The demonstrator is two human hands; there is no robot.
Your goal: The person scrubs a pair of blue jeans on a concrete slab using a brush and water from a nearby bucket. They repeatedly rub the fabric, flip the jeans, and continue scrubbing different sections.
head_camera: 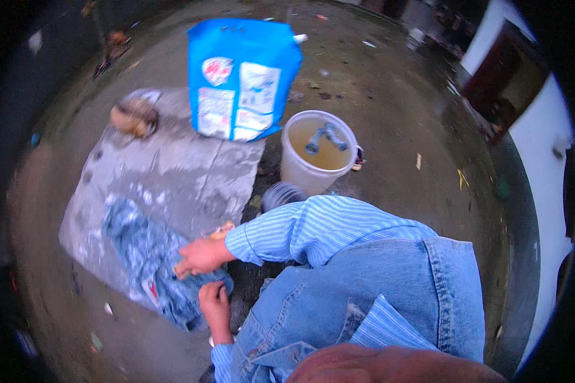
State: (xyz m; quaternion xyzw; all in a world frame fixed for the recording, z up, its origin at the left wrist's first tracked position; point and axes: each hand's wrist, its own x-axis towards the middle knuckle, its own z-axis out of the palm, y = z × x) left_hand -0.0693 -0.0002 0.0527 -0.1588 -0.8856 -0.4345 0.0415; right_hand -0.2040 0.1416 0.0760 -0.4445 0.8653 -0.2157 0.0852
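Note:
Wet blue denim cloth (143, 253), with a small red and white patch, lies bunched on a grey stone slab (172, 167). Over its near part, my right hand (203, 257) is closed around a tan object (223, 230), seen at both sides of the hand; blur hides what it is. My left hand (215, 304), fingers curled, is at the cloth's near edge; whether it grips the fabric cannot be told. A white plastic bucket (306, 167) of murky water, with greyish-blue cloth (327, 136) in it, stands beyond my right forearm. A big blue detergent bag (242, 76) stands upright on the slab's far end.
A blurred brown and white object (134, 117) is at the slab's far left corner. A clear ribbed plastic item (282, 195) lies between the bucket and my right sleeve. Wet ground with scraps surrounds the slab. A white wall (546, 143) with a dark doorway (505, 86) is at right.

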